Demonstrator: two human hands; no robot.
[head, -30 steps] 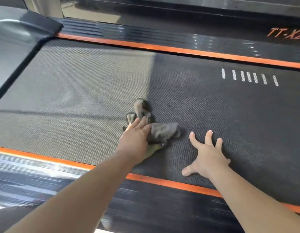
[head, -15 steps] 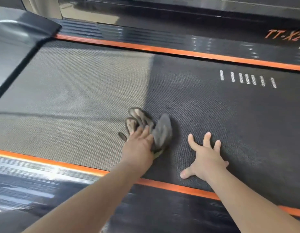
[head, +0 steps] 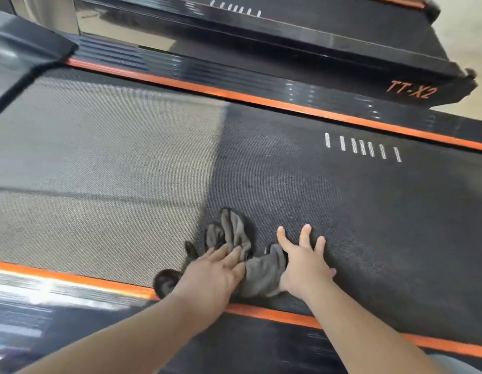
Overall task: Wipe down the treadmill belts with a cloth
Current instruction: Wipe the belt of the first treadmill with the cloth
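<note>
Nearest, under both forearms: black side rail (head: 261, 344) with an orange stripe (head: 72, 278) along its belt edge.

Just past the stripe, left hand (head: 215, 273) lies flat, fingers straight and close together, palm down on the grey cloth (head: 261, 276). No curl or pinch visible.

Cloth is bunched between the two hands on the treadmill belt (head: 342, 211). One fold runs out ahead of the left fingertips; a dark end sticks out behind the left wrist, over the stripe.

Right hand (head: 304, 263) is just beside the cloth, palm down on the belt, fingers spread and straight. Its thumb side touches the cloth edge; thumb itself cannot be made out.

Belt is lit pale to the left of the hands, dark ahead and to the right.

Well ahead of the right hand: a row of white dashes (head: 362, 147) printed on the belt.

Beyond that: far rail with orange stripe (head: 288, 105) and orange lettering "TT-X2" (head: 408, 89).

Farthest: a second treadmill (head: 315, 36), parallel.
</note>
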